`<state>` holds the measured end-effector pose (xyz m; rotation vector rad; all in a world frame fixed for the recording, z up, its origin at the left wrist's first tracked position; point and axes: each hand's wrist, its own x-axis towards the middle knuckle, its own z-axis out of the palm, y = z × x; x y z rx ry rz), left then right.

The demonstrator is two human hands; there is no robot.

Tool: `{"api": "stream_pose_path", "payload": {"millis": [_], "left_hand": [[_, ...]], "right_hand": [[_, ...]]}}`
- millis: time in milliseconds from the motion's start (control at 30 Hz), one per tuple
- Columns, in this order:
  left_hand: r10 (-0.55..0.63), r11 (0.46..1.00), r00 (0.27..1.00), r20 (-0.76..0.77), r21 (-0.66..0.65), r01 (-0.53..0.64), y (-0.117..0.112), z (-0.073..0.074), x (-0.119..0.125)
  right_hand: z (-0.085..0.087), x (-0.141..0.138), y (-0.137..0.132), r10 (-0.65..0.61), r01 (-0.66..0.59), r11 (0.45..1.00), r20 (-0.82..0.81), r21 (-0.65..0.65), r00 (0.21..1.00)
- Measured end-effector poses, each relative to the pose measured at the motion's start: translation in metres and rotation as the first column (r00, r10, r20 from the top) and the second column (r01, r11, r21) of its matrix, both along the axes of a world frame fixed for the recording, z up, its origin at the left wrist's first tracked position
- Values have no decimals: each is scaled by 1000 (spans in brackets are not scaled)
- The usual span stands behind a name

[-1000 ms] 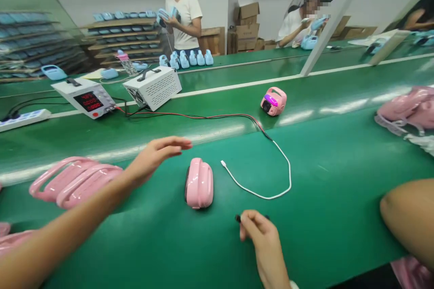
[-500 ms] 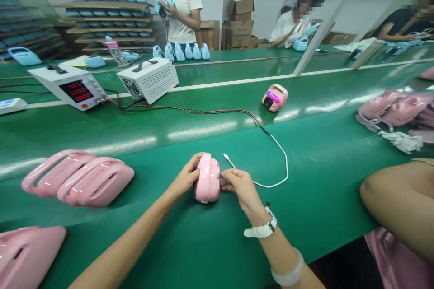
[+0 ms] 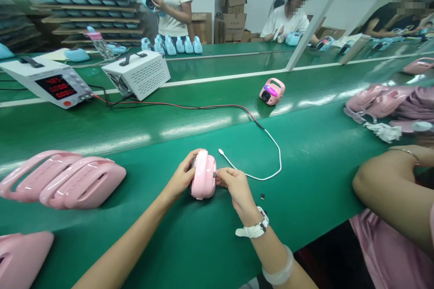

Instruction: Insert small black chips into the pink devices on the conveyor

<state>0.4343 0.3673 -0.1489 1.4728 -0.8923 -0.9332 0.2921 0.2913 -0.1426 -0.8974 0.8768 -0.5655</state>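
Observation:
My left hand (image 3: 182, 175) is closed around the left side of a pink portable speaker with a handle (image 3: 204, 176), which rests on the green table. At the speaker's right side, my right hand (image 3: 232, 184) pinches a small dark grey piece (image 3: 214, 174), its inner end against the casing. I cannot make out how far it sits in the side. Just beyond the right fingers lies the white plug of a cable (image 3: 280, 158). A tiny black card (image 3: 262, 197) lies to the right of my right wrist.
Pink casings (image 3: 84, 183) stand at the left; more pink casings (image 3: 383, 99) are piled at the right. A lit pink speaker (image 3: 272, 91) stands farther back. A power supply (image 3: 56, 83) feeds the cable. A co-worker's bent arm (image 3: 383, 176) is close on the right.
The view has shifted slightly, and most things appear farther left. Both hands keep their hold at the speaker. The tiny black card now shows beside my right wrist.

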Motion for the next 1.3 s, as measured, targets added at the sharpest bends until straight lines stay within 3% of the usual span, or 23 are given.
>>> {"api": "stream_pose_path", "payload": {"millis": [167,300,433,533,800,1300], "left_hand": [[27,998,999,47,-55,-24,2,-3,-2],[10,999,996,89,-36,-7,20,1,-11],[-41,996,996,74,77,35,55,2,-29],[-28,996,997,66,84,22,70,0,-39],[-7,999,999,48,44,5,67,-3,-41],[-4,999,999,52,36,2,69,0,-44]], "right_hand": [[5,0,9,-50,51,997,7,-52,999],[7,-9,27,-54,53,995,-12,-89,998],[3,-35,51,55,-59,996,-55,-60,997],[-3,-51,60,173,-173,985,2,2,985],[-13,-52,50,179,-204,956,134,212,975],[-12,-53,42,239,-252,951,92,180,967]]}}
